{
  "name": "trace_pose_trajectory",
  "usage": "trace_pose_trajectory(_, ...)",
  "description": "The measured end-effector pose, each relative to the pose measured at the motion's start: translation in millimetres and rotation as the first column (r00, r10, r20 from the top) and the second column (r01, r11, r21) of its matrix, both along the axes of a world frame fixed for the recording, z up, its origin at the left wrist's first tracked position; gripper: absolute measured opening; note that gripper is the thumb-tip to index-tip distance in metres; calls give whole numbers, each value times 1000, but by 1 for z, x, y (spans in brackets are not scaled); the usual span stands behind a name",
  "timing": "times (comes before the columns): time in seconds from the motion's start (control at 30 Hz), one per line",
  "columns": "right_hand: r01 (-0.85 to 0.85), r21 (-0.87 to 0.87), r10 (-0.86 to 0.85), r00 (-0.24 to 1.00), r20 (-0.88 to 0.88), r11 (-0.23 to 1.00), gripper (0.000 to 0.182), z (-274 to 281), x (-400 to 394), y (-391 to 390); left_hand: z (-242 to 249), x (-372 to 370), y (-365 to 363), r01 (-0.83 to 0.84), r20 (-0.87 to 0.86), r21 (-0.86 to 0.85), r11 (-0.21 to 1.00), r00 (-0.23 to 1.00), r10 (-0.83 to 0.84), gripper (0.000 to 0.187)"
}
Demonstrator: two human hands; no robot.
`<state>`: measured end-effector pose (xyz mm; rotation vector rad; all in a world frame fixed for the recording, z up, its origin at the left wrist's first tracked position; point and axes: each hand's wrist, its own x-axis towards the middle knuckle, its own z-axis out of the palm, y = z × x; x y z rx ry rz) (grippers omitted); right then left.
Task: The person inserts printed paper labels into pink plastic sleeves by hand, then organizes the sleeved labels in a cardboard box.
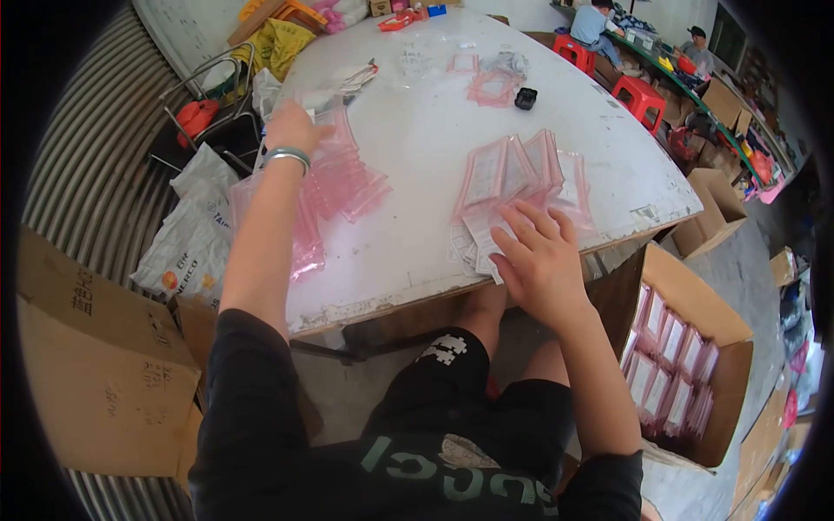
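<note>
My left hand (294, 130) reaches to the far left of the white table, over a spread of clear pink-edged plastic bags (334, 178). Its fingers are mostly hidden behind the back of the hand, and a bangle circles the wrist. Near the front edge, my right hand (540, 256) has its fingers apart, just over a fanned pile of pink-edged bags with printed sheets inside (499, 169). White printed slips (465, 247) stick out under that pile, close to the right thumb.
Farther back lie a small black object (526, 98), loose pink-edged bags (492, 88) and a stack of tags (358, 80). An open carton (736, 408) of packed bags stands right of my legs. Red stools (640, 98) and two people are at the back right.
</note>
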<state>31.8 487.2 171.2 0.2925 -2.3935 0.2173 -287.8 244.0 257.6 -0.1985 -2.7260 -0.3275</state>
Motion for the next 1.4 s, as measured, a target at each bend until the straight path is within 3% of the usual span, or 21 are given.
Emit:
trace_pose_trajectory(0.07, -46, -48, 44, 998, -35, 998, 38, -3, 0, -3, 5, -23, -13, 73, -88, 189, 979, 994, -57, 77)
trace_pose_trajectory(0.1, -76, -95, 67, 993, -95, 993, 39, -1, 1, -8, -9, -78, -33, 206, -45, 480, 853, 977, -210, 61)
trace_pose_trajectory(0.13, -108, -139, 85, 984, -158, 984, 40, 4, 2, -16, 2, -59, -30, 208, 66, 769, 605, 915, -398, 55)
trace_pose_trajectory(0.17, -142, -182, 100, 970, -222, 973, 41, 11, 2, -25, 18, -19, -26, 101, 96, 951, 291, 800, -592, 51)
trace_pose_trajectory(0.27, -132, -92, 87, 919, -386, 987, 36, 37, -1, -55, 16, 138, 9, 19, 28, 998, 53, 646, -763, 58)
trace_pose_trajectory(0.33, -102, 26, 102, 886, -451, 994, 34, 41, -6, -65, -11, 198, 14, 53, -92, 996, -76, 485, -870, 61)
trace_pose_trajectory(0.4, -145, 45, 150, 886, -439, 988, 34, 35, -6, -65, -42, 220, 17, -191, -187, 947, -260, 330, -925, 61)
trace_pose_trajectory(0.47, -273, -68, 228, 896, -381, 959, 36, 18, -5, -62, -62, 234, 24, -687, -295, 605, -403, 276, -915, 61)
trace_pose_trajectory(0.57, -337, -137, 256, 875, -411, 931, 38, 13, -6, -57, -87, 238, 32, -826, -521, 355, -437, 214, -827, 66)
trace_pose_trajectory(0.6, -336, -146, 248, 872, -421, 931, 37, 12, -5, -57, -90, 241, 33, -813, -498, 364, -454, 242, -833, 67)
trace_pose_trajectory(0.7, -50, 91, 94, 793, -602, 995, 39, 16, 0, -61, -84, 246, 40, -776, -398, 416, -474, 313, -862, 71)
trace_pose_trajectory(0.8, -20, 82, 64, 808, -585, 996, 41, 7, 6, -67, -92, 247, 43, -768, -257, 423, -480, 406, -877, 72)
trace_pose_trajectory(0.87, -145, -17, 117, 856, -504, 989, 35, 6, 2, -69, -94, 250, 45, -778, -209, 347, -524, 481, -852, 70)
trace_pose_trajectory(0.97, -259, -192, 157, 891, -426, 947, 34, 9, -3, -79, -99, 246, 41, -599, -409, 514, -614, 457, -789, 68)
trace_pose_trajectory(1.03, -352, -328, 241, 911, -334, 877, 39, 7, 0, -88, -95, 246, 42, -565, -240, 542, -622, 605, -759, 78)
trace_pose_trajectory(1.07, -312, -338, 229, 937, -264, 888, 44, 7, 1, -92, -95, 247, 41, -551, -150, 556, -623, 670, -727, 83)
trace_pose_trajectory(1.17, -247, -377, 246, 968, -53, 893, 61, 10, 2, -95, -113, 237, 30, -432, -245, 732, -526, 554, -796, 74)
trace_pose_trajectory(1.27, -296, -460, 382, 918, 103, 837, 74, 4, -5, -94, -120, 225, 28, -369, -426, 684, -630, 499, -755, 68)
trace_pose_trajectory(1.33, -317, -481, 427, 894, 136, 817, 79, -1, -12, -101, -117, 224, 23, -375, -398, 711, -595, 482, -780, 68)
trace_pose_trajectory(1.4, -234, -579, 494, 799, 342, 781, 82, 13, -13, -90, -120, 223, 23, -364, -428, 713, -599, 450, -784, 68)
